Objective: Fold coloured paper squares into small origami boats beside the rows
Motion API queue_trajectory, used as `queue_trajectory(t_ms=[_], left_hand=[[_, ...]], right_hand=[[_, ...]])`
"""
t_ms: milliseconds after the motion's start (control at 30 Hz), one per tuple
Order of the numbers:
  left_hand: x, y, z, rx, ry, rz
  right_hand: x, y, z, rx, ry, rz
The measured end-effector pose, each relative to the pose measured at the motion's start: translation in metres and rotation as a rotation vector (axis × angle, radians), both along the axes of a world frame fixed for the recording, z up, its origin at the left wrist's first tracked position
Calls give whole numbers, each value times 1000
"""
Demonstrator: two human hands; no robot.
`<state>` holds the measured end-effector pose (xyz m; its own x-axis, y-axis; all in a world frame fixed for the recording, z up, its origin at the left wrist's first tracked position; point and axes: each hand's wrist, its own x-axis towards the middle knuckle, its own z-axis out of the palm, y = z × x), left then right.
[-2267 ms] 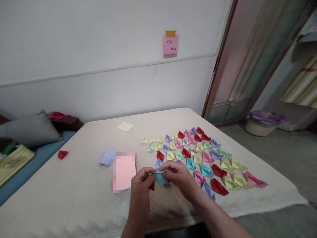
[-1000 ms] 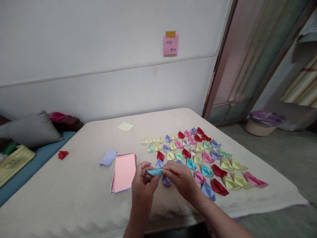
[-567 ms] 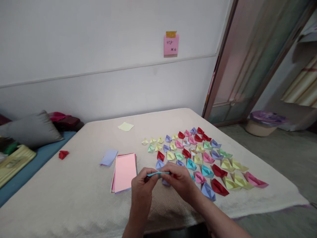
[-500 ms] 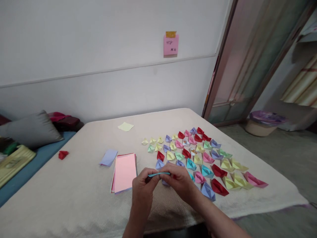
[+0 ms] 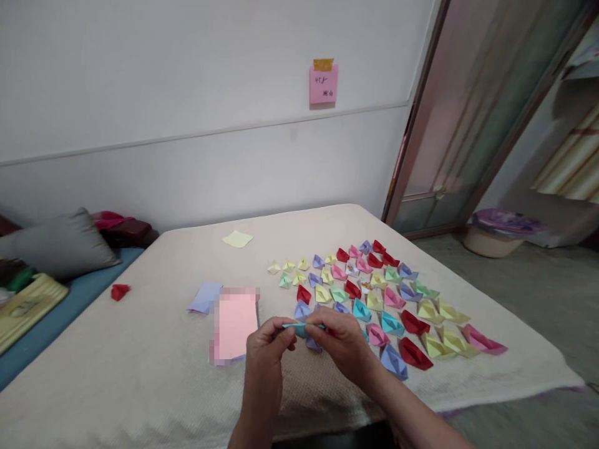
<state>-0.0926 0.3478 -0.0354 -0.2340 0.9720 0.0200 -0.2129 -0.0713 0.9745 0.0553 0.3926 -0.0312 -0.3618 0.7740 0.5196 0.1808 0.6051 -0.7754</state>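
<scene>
A small folded piece of blue paper [image 5: 296, 329] is held up between my two hands over the front of the bed. My left hand [image 5: 268, 349] pinches its left end between thumb and fingers. At the other end my right hand [image 5: 337, 337] has it gripped the same way, and the fingers hide much of that side. Several folded paper boats [image 5: 392, 322] in many colours stand in rows just beyond and to the right of my hands. Left of my left hand lies a stack of coloured paper with a pink sheet [image 5: 236, 324] on top.
Blue-violet paper [image 5: 206, 297] lies beside the stack, and a pale yellow sheet [image 5: 238, 239] farther back. A red folded paper [image 5: 120, 292] rests at the left. A grey pillow [image 5: 70, 240] is beyond the left edge, a lidded bin [image 5: 498, 234] on the floor at right.
My left hand has shifted slightly left and its thumb has slid along, so more of the blue paper's face shows. The boats and the sheets stay where they were.
</scene>
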Motion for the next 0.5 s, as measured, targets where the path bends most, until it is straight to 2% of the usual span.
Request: queue_trajectory(t_ms=[233, 500], left_hand=[[0, 1, 2, -44, -82, -29], [-1, 1, 0, -16, 111, 51]], right_hand=[[1, 2, 1, -1, 17, -20], [-2, -1, 0, -8, -24, 8]])
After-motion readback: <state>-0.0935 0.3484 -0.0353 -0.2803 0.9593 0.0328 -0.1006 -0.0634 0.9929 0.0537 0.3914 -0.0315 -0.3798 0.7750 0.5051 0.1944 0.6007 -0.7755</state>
